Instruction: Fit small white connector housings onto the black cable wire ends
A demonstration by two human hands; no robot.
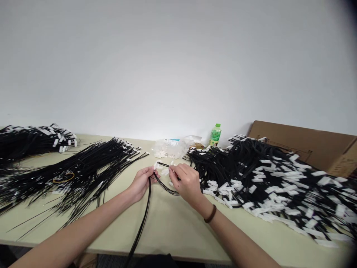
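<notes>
Cable [145,214], black and thin, is held between both hands above the middle of the desk [173,227]. The left hand [142,183] is closed around it just below a white plug [156,165] at its tip. The right hand [187,183] pinches another stretch of it between thumb and fingertips. A slack loop hangs between the two hands, and the rest runs back toward the person and off the near desk edge.

Judgement: the cable is light and limp and sags wherever it is not supported. The jacket looks smooth, so it may slide in a loose grip. Best hold is close behind the plug, where the end can be steered. The plug is small hard plastic and should be pinched by its flat sides.

- Left of the left hand: a spread pile of black cables [83,167] with a yellow rubber band [64,178] on it.
- Right of the right hand: a larger heap with white tags [279,186].
- Beyond the hands: a clear bag of white pieces [170,148] and a green bottle [215,134].
- Behind the heap: a cardboard box [306,143].
- On the right wrist: a dark band [210,214].
</notes>
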